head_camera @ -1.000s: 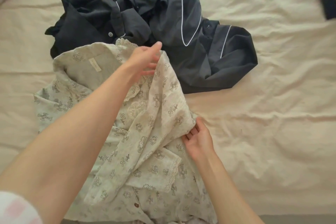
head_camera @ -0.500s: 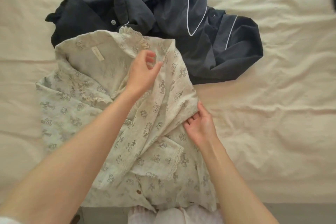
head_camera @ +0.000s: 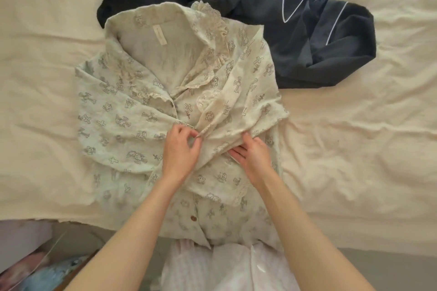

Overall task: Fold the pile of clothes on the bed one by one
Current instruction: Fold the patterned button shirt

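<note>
Wrinkled cream bedsheet, grey floor

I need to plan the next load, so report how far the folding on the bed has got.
Done: no folded garment is in view. In hand: the cream printed shirt lies spread on the bed, its right sleeve drawn across the front; the left hand pinches the sleeve's edge, and the right hand has its fingers under the fold. Left: finishing this shirt, then the dark navy pile behind it, still crumpled.
</note>
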